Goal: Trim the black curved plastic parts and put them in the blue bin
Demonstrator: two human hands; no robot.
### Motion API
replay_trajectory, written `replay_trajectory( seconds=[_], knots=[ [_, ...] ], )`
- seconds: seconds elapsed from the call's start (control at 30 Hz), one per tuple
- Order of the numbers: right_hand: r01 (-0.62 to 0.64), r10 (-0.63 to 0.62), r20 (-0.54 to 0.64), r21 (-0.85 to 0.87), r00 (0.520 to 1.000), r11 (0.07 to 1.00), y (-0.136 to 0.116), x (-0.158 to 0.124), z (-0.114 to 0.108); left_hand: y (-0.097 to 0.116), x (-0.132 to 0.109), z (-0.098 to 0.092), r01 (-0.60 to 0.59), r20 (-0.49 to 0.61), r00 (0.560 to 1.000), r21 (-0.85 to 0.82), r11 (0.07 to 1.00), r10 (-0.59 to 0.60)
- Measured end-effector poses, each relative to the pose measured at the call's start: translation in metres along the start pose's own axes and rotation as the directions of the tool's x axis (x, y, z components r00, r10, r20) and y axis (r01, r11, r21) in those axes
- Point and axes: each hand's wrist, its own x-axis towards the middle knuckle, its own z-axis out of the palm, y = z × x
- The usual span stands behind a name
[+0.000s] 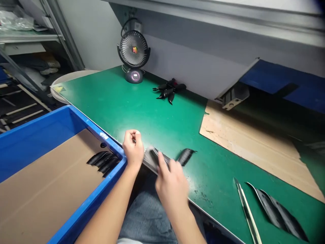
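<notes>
Status: looks partway through. Row of glossy black curved pieces point(104, 162), roughly four visible, lies side by side in the blue plastic bin point(88, 122); I read those as done, can't confirm. More black parts lie on the green tabletop point(106, 98), so likely work left.

Hands: both at the tabletop's front edge. Right hand point(172, 183) grasps a blurred black elongated piece point(155, 156), index finger laid along it; motion smear hides its far end. Left hand point(133, 147) is curled, thumb against fingers, just beside the bin's corner; can't tell if it grips something small.

Left out on the tabletop:
- one short black curved piece with a thin tip point(186, 157), near the front edge, just beyond the right hand
- bunch of black pointed pieces point(169, 89) by the back edge, count unclear as they overlap
- two long twisted black strips point(278, 211) toward the right end, side by side, near a slim metallic knife-like tool point(245, 210)

Black crumbs point(203, 196) sit near the front edge, right of the right hand. Probably trim waste, so I'd guess trimming is the step in hand.

Containers: only the bin. Brown cardboard liner point(48, 183) covers its floor; the row sits on it, tucked into the corner nearest the hands. Much of the visible liner is bare, so plenty of room by my read.
</notes>
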Motion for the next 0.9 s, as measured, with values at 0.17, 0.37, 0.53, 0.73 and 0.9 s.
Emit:
replay_trajectory(
  seconds=[0.17, 0.37, 0.53, 0.73, 0.9],
  knots=[
    [0.075, -0.075, 0.002, -0.051, 0.997, 0.996, -0.001, -0.002, -0.002, 0.000, -0.002, -0.001, -0.004, 0.016, 1.000, -0.017, 1.000, 0.004],
    [0.087, -0.085, 0.042, -0.047, 0.995, 0.995, -0.002, -0.001, -0.001, -0.002, -0.003, -0.001, -0.006, 0.009, 1.000, -0.045, 0.999, 0.006],
    [-0.055, 0.055, 0.005, 0.052, 0.998, 0.997, 0.003, -0.009, 0.001, -0.004, -0.003, -0.001, -0.009, 0.019, 1.000, -0.053, 0.999, 0.010],
    [-0.175, 0.160, 0.164, 0.082, 0.973, 0.981, 0.001, -0.002, 0.002, -0.001, -0.002, -0.001, -0.026, 0.022, 0.999, -0.017, 0.999, 0.027],
    [-0.190, 0.188, 0.159, -0.002, 0.969, 0.982, -0.001, -0.001, 0.004, -0.001, -0.002, -0.001, -0.039, 0.028, 0.999, -0.012, 0.999, 0.039]
  ],
)
